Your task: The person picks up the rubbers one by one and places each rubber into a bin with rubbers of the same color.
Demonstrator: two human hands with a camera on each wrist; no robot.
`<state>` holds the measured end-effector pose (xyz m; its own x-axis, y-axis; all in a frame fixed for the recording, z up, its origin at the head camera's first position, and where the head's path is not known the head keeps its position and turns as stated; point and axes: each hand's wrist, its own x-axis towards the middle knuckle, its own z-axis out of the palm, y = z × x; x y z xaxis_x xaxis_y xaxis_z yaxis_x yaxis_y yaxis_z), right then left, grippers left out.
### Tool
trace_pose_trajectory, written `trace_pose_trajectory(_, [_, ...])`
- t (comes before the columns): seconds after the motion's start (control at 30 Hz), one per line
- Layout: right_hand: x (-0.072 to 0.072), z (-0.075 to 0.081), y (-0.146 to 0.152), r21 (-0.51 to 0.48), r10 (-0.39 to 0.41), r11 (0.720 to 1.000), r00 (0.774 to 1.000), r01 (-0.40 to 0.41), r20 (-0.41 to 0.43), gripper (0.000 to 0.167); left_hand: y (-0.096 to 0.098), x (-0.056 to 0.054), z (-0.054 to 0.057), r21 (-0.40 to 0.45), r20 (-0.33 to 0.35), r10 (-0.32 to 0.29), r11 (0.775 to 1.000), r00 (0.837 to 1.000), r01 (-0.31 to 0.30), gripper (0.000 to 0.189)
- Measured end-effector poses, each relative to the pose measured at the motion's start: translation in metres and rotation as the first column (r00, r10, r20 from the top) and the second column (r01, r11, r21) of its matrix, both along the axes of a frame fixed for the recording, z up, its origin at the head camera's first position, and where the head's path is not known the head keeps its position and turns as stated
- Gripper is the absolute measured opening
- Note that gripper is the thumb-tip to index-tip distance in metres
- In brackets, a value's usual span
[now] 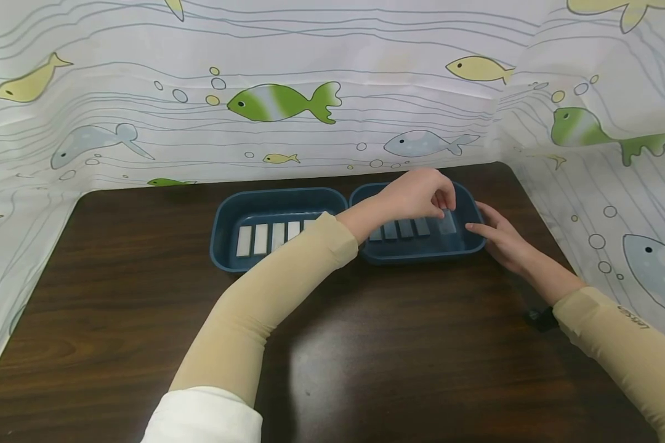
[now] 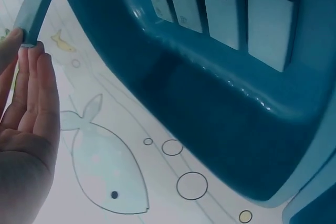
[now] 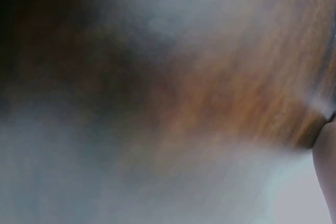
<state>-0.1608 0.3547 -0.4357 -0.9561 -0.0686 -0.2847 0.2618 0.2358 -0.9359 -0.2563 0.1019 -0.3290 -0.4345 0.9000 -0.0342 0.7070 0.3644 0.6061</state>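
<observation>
My left hand [image 1: 418, 194] reaches over the right blue plastic bin [image 1: 421, 253]. It pinches a white eraser [image 2: 37, 11] between thumb and fingertips, seen tilted in the left wrist view. Inside this bin stand several more erasers in a row, one of them a block printed 4B [image 2: 224, 17]. My right hand [image 1: 501, 237] grips the bin's right end, its thumb over the rim and its fingers along the outside. The right wrist view is blurred and shows mostly brown tabletop.
Touching on the left is a second blue bin [image 1: 217, 237] with a row of white erasers [image 1: 260, 239], partly hidden by my left forearm. Both bins stand near the back edge of the dark wooden table [image 1: 116, 295]. A fish-patterned sheet [image 1: 172, 135] hangs behind and at the sides.
</observation>
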Motion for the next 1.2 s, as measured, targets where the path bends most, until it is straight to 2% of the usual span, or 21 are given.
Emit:
trace_pose_trajectory(0.23, [0.001,-0.001,0.001,-0.020,0.004,1.000,1.000,-0.004,-0.011,0.062,0.006,-0.009,-0.006,0.017,0.013,0.031,0.999,0.999,-0.031,0.020])
trace_pose_trajectory(0.43, [0.000,-0.001,0.000,-0.012,0.005,1.000,1.000,-0.006,-0.012,0.069,0.011,-0.012,-0.013,0.046,0.011,0.055,0.997,0.998,-0.056,0.018])
trace_pose_trajectory(0.73, [-0.001,-0.002,0.001,0.008,0.006,1.000,1.000,-0.006,-0.001,0.064,0.023,-0.017,-0.021,0.022,0.009,0.068,0.997,0.998,-0.068,0.019])
trace_pose_trajectory(0.93, [-0.001,-0.002,0.000,0.026,-0.001,1.000,1.000,0.001,0.009,0.068,0.029,-0.024,-0.026,-0.004,0.008,0.088,0.996,0.996,-0.087,0.020])
trace_pose_trajectory(1.07, [-0.001,-0.002,-0.001,0.016,-0.002,1.000,1.000,0.001,0.003,0.069,0.032,-0.027,-0.029,-0.038,-0.019,0.101,0.994,0.995,-0.102,0.020])
trace_pose_trajectory(1.2, [-0.001,-0.001,-0.001,0.012,-0.003,1.000,1.000,0.004,-0.001,0.070,0.036,-0.028,-0.033,-0.076,-0.061,0.079,0.994,0.995,-0.084,0.019])
